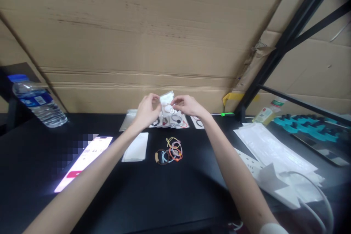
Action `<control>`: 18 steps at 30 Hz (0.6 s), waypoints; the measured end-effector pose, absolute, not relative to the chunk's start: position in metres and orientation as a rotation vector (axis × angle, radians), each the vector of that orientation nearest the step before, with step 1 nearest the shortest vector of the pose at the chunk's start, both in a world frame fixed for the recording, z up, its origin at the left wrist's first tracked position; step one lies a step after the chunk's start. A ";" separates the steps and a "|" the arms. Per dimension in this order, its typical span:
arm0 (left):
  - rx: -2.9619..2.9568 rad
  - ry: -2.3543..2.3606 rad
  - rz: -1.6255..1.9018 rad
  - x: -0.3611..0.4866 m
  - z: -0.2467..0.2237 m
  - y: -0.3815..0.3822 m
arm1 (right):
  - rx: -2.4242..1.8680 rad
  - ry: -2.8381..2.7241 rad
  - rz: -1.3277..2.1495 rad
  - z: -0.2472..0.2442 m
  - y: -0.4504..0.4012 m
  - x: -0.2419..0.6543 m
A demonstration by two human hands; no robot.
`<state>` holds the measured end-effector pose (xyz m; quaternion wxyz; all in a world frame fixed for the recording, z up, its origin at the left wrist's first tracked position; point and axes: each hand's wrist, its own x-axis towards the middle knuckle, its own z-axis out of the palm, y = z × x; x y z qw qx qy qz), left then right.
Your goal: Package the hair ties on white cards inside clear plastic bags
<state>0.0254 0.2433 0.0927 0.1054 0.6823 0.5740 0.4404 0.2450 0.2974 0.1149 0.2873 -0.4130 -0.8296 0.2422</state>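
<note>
Near the back of the black table, my left hand (148,110) and my right hand (188,105) are raised on either side of a small clear bag (167,98) with something white in it. Fingers of both hands are pinched at its edges. Below and behind them lie several packaged hair ties (177,119) on white cards. Closer to me is a small pile of loose coloured hair ties (175,150), yellow, pink, orange, blue and brown. A stack of white cards (137,147) lies left of that pile, partly beside my left forearm.
A lit phone (85,161) lies under my left forearm's side, with a water bottle (41,100) behind it. To the right are a power strip (263,179), white plastic bags (271,146), a bottle of yellowish liquid (266,113) and teal objects (304,127) beside a black metal frame (276,58).
</note>
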 end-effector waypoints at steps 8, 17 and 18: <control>2.166 2.032 0.359 0.012 0.100 0.237 | -1.407 -2.219 0.662 0.084 0.312 0.232; 1.956 2.410 -0.235 -0.040 0.109 0.253 | -1.665 -2.245 0.556 0.081 0.308 0.227; 1.933 2.390 -0.289 -0.043 0.110 0.253 | -1.682 -2.252 0.536 0.082 0.306 0.227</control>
